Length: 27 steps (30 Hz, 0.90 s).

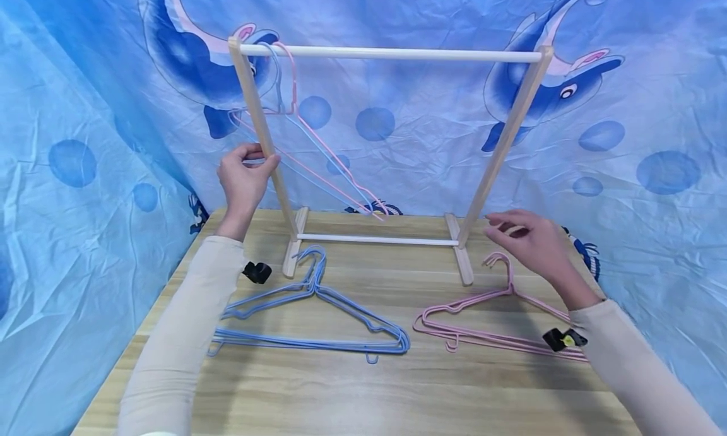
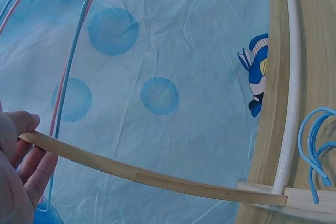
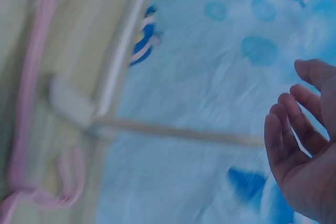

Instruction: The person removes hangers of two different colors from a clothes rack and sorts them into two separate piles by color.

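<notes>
My left hand [image 1: 245, 177] grips the left wooden post [image 1: 254, 101] of a small clothes rack, thumb in front and fingers behind. In the left wrist view the same post [image 2: 152, 176] runs from between thumb and fingers down to the foot. A pink hanger [image 1: 294, 82] and a blue hanger [image 1: 279, 86] hang from the white top rail [image 1: 392, 53], close to that post. My right hand [image 1: 528, 240] is in the air beside the right post [image 1: 502, 149], its fingers loosely bent and holding nothing. In the right wrist view that hand [image 3: 310, 166] is likewise bare.
Several blue hangers [image 1: 346, 346] lie stacked on the wooden table [image 1: 341, 398] in front of the rack. Pink hangers [image 1: 510, 275] lie stacked to the right, below my right hand. A white lower bar [image 1: 377, 239] joins the rack's feet. Blue dolphin-print cloth [image 1: 386, 164] hangs behind.
</notes>
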{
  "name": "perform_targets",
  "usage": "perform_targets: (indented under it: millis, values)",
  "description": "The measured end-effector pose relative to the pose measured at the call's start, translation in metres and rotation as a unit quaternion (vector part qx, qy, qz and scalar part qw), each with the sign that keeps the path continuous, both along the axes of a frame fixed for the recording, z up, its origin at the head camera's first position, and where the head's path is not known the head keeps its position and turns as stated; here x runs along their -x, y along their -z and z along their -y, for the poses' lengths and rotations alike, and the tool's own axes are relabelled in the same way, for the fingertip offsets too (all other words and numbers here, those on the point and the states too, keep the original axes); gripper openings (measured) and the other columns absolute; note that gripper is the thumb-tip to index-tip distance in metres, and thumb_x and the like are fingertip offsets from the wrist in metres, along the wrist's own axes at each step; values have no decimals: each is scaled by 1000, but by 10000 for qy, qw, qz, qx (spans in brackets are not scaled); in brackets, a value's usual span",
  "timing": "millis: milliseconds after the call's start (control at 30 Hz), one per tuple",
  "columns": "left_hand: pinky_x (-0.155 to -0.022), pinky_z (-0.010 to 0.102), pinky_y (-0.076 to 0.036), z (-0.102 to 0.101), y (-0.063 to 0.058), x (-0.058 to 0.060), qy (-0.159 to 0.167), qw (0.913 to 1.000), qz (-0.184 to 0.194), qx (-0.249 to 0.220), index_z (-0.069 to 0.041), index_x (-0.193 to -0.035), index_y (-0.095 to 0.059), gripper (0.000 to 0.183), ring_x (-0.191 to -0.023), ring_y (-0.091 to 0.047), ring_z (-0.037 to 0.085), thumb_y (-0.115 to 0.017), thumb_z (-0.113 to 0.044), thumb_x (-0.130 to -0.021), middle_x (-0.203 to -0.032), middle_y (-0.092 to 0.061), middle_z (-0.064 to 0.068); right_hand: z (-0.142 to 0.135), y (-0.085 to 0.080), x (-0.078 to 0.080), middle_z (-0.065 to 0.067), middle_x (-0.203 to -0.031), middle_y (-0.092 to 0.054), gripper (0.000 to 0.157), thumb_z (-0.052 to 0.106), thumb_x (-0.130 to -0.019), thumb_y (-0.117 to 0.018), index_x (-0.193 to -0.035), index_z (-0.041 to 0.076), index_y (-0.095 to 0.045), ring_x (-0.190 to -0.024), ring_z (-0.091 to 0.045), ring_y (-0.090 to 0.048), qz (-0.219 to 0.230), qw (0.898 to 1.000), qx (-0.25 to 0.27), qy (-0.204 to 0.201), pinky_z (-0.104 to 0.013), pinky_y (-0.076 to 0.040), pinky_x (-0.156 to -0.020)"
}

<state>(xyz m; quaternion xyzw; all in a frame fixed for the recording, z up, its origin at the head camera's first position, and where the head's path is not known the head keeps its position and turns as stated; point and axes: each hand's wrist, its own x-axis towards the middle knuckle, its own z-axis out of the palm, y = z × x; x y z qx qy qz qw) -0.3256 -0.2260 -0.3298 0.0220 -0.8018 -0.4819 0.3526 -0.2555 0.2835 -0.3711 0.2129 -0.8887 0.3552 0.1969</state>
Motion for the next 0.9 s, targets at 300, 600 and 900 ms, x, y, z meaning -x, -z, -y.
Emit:
perform_targets:
  millis: [300, 600, 900]
  values:
    - [-74, 21, -58, 0, 0, 1, 16, 10000, -3, -20, -7, -117, -75, 34, -91, -74, 20, -78, -30, -92, -108, -73, 12, 57, -37, 11, -7, -104, -76, 26, 26, -95, -76, -118, 14, -79, -84, -1, -65, 10, 9998, 153, -153, -10, -52, -70]
    - [-75, 22, -59, 1, 0, 3, -7, 10000, -9, -14, -7, -118, -75, 34, -92, -75, 22, -78, -28, -93, -109, -73, 12, 106, -65, 28, -4, -112, -75, 29, 30, -96, -75, -120, 15, -78, -92, -16, -69, 35, 9975, 320, -625, -19, -57, -75]
    - [-74, 21, -58, 0, 0, 2, -20, 10000, 26, -18, -7, -118, -75, 34, -91, -75, 20, -78, -30, -92, -108, -73, 12, 144, -77, 41, -6, -118, -74, 28, 30, -98, -71, -122, 16, -77, -93, -20, -68, 65, 9938, 537, -974, -34, -55, -71]
